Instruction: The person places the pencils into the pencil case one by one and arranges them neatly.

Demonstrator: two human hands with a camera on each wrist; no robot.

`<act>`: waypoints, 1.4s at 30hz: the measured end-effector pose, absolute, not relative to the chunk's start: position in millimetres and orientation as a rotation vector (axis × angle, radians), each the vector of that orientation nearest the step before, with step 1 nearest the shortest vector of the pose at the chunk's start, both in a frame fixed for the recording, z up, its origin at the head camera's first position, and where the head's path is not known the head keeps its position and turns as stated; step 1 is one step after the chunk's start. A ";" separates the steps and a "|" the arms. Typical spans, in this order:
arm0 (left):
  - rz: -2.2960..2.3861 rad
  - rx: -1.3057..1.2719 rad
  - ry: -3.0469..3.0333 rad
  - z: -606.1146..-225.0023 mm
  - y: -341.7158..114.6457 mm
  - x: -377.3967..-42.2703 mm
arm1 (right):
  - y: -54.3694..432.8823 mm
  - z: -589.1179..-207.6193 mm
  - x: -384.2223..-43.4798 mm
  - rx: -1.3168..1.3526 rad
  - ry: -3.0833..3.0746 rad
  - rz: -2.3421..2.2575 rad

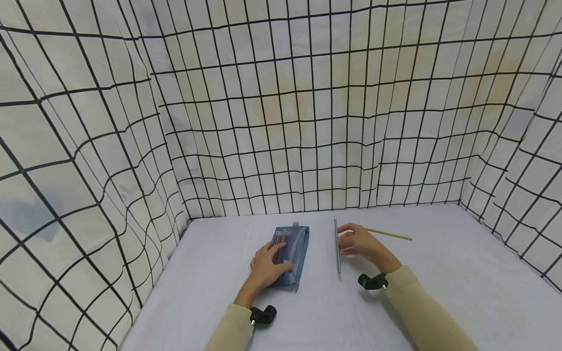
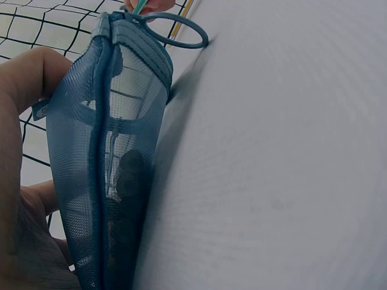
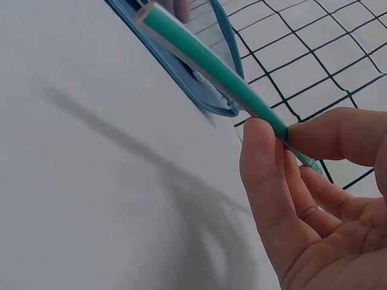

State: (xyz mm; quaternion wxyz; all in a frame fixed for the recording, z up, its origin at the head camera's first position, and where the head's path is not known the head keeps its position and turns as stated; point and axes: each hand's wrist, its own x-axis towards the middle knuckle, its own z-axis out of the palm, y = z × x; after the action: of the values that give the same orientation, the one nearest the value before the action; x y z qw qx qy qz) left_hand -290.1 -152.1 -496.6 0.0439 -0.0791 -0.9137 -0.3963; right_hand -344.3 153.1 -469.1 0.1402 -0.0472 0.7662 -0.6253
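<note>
A blue mesh pencil pouch (image 1: 298, 253) lies on the white table, with several pencils showing through its upper left part. My left hand (image 1: 265, 265) holds it at the left side, thumb and index finger spread over its top. In the left wrist view the zippered edge of the pouch (image 2: 72, 163) faces the camera, and a loop (image 2: 181, 45) sticks out at its end. To the right, my right hand (image 1: 357, 241) pinches a green pencil (image 3: 205, 60) with pale stripes between thumb and fingertips. Its flat wooden end points toward the camera in the right wrist view, above its shadow.
A yellow pencil (image 1: 395, 235) lies on the table behind the right hand. White sheeting under a black net (image 1: 325, 117) walls the table (image 1: 329, 312) at the back and both sides. Each wrist carries a small black camera (image 1: 263, 315).
</note>
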 end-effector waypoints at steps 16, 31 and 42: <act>-1.210 -0.232 -2.803 -497.2 -152.3 -289.4 | 127.6 -473.3 -336.2 -0.175 2.165 -1.792; -1.204 -0.218 -2.803 -498.5 -153.6 -291.5 | 96.2 -481.5 -327.3 -0.244 2.189 -1.689; -1.194 -0.228 -2.817 -499.4 -152.2 -292.2 | 77.8 -484.1 -330.2 -0.159 2.170 -1.744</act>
State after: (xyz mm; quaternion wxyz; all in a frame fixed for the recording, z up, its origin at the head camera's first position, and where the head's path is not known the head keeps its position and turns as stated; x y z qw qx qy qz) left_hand -292.2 -152.2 -499.4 0.0371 -0.0742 -0.9176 -0.3888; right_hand -330.2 77.8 -484.1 0.1754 -0.0562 0.7661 -0.6157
